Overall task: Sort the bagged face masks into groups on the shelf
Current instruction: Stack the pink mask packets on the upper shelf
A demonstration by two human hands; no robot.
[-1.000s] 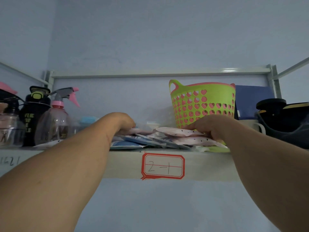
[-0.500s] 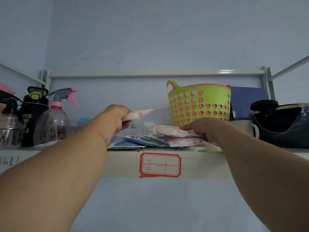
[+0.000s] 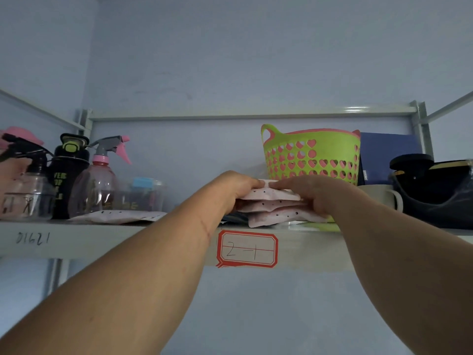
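Observation:
A stack of pink dotted bagged masks (image 3: 271, 207) lies on the shelf (image 3: 153, 242) above the red-framed label (image 3: 247, 248), in front of the green basket (image 3: 311, 155). My left hand (image 3: 234, 187) grips the left end of the top bag. My right hand (image 3: 316, 194) curls over the stack's right end, fingers across the top bag, and hides that end. The fingertips of both hands meet on top. Another pink bagged mask (image 3: 116, 216) lies flat further left. A dark bag edge (image 3: 234, 218) shows under the stack.
Spray bottles (image 3: 101, 178), a black flask (image 3: 67, 172) and clear jars (image 3: 24, 193) crowd the shelf's left end. A white mug (image 3: 381, 196), a blue box (image 3: 386, 155) and a black bag (image 3: 435, 190) stand right of the basket. A metal rail (image 3: 243, 115) runs above.
My left hand lifted a pink bag from the pile, carried it right and set it on the pink stack under my right hand. The blue bags no longer show.

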